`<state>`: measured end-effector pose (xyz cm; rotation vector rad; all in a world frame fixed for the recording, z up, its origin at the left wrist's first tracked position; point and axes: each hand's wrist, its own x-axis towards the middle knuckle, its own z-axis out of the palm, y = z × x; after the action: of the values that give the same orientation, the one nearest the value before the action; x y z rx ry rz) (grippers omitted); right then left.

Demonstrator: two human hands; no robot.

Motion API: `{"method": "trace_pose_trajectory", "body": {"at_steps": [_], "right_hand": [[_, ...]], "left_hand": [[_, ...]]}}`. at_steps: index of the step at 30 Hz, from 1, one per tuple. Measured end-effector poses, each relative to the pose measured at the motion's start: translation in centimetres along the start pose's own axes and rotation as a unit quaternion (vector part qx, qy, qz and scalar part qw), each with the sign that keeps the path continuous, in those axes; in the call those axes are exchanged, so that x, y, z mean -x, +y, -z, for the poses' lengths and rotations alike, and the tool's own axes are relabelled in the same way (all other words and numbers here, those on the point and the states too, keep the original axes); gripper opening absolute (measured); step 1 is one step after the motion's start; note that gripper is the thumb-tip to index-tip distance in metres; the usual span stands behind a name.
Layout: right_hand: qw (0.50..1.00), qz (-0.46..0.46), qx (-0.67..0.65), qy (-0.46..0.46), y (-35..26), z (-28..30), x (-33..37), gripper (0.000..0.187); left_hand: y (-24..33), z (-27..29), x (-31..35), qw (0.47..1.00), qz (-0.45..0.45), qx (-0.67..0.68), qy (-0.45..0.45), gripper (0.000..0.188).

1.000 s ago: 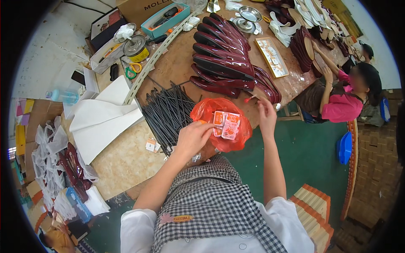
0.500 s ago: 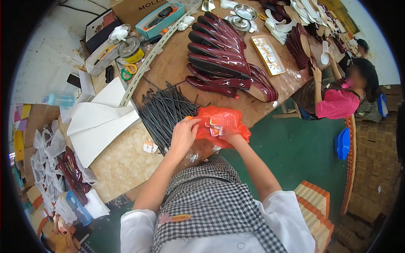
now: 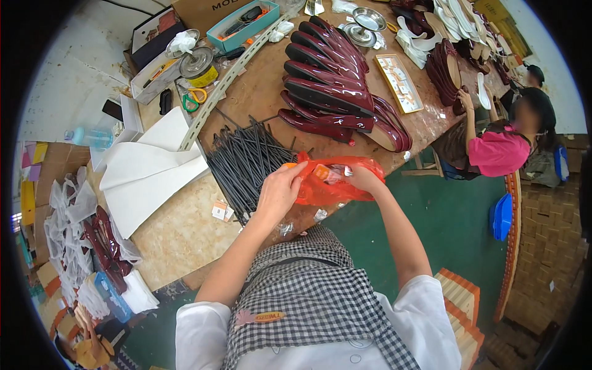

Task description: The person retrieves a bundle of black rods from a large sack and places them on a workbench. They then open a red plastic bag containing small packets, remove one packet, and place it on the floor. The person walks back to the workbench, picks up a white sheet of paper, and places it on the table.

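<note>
Left hand [image 3: 279,190]: grip clamped on the red plastic bag [image 3: 333,196]
Right hand [image 3: 365,179]: in the bag's mouth; cannot tell its grip
Contents: small packets [image 3: 325,173]

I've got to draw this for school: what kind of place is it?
Probably a shoe workshop: shiny dark-red shoes crowd the workbench, white sole-shaped pieces lie piled beyond, and a co-worker in pink holds a similar one.

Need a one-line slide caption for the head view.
Left hand holds a red plastic bag of small packets, right hand in its opening, beside thin black rods and glossy burgundy shoes.
</note>
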<state>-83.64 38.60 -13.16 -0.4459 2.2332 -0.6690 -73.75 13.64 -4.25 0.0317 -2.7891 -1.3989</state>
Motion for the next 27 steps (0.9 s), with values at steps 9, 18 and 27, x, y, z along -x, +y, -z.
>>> {"method": "trace_pose_trajectory", "body": {"at_steps": [9, 18, 27], "right_hand": [[0.937, 0.074, -0.336, -0.058, -5.6, 8.8, 3.0, 0.03], [0.946, 0.01, 0.117, 0.301, 9.2, -1.5, -9.1, 0.027], [0.955, 0.04, 0.185, 0.228, 10.3, -2.3, -3.8, 0.019]], "left_hand": [[0.4, 0.7, 0.3, 0.999, 0.026, -0.013, -0.013, 0.038], [1.4, 0.3, -0.7, 0.998, 0.033, -0.026, -0.051, 0.036], [0.6, 0.4, -1.8, 0.999, 0.022, 0.002, -0.033, 0.036]]}}
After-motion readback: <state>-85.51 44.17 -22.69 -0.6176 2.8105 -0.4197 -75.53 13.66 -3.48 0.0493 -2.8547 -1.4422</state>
